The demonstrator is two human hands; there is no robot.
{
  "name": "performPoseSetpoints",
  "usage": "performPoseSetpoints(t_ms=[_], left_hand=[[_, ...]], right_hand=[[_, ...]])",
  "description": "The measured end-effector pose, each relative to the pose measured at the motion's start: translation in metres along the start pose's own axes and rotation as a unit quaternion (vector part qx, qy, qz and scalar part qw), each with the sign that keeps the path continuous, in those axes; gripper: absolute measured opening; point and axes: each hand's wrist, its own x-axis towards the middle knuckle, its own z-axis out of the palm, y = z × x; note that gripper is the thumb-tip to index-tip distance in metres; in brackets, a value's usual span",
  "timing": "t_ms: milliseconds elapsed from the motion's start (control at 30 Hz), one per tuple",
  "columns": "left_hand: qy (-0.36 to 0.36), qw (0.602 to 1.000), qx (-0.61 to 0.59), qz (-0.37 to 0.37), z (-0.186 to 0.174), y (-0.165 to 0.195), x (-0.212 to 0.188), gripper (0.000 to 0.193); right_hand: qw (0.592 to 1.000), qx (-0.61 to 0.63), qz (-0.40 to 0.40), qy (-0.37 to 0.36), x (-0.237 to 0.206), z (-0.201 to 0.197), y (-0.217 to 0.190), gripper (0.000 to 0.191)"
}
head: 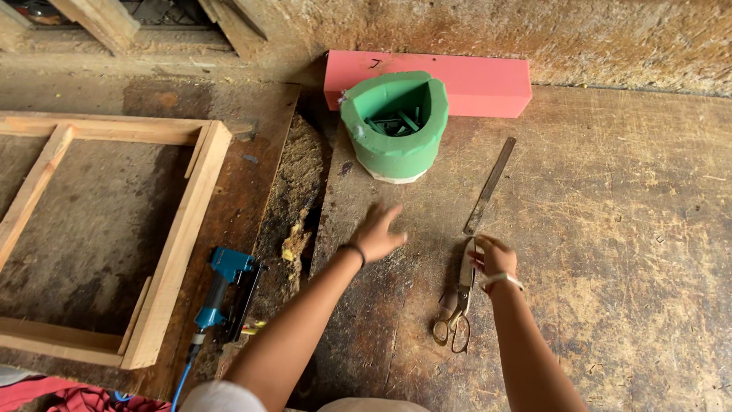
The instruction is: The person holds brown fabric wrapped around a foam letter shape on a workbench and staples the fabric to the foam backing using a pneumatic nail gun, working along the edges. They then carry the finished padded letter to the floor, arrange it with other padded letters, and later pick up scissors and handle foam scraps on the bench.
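Right hand [494, 258] rests fingertips on the shears [457, 301] lying on the bench [610, 252], not closed round them; left hand [379, 233] hovers spread, holding nothing; careless fingers could meet the blades; the ruler [489, 185] just beyond might get knocked.

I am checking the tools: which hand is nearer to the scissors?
Right. The right hand touches the scissors at the blades; the left hand hovers apart, to their left.

Soft even daylight, slight motion blur
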Motion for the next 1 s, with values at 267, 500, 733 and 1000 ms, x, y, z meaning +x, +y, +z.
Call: performPoseSetpoints(t_ms=[267, 500, 733, 1000], left_hand=[[-0.001, 0.878, -0.477, -0.033, 0.107, -0.144, -0.144, 0.03], [0.147, 0.908, -0.381, -0.091, 0.088, -0.154, -0.215, 0.035], [0.279, 0.815, -0.506, 0.036, 0.073, -0.128, -0.23, 0.047], [0.109, 0.81, -0.567, 0.1, 0.086, -0.085, -0.294, 0.019]], right_hand=[[0.99, 0.016, -0.055, -0.13, -0.11, -0.007, 0.077, 0.028], [0.994, -0.066, -0.058, -0.058, -0.189, 0.002, 0.095, 0.029], [0.962, 0.051, -0.217, -0.156, -0.232, 0.009, 0.122, 0.028], [0.973, -0.041, -0.172, -0.147, -0.303, 0.003, 0.126, 0.019]])
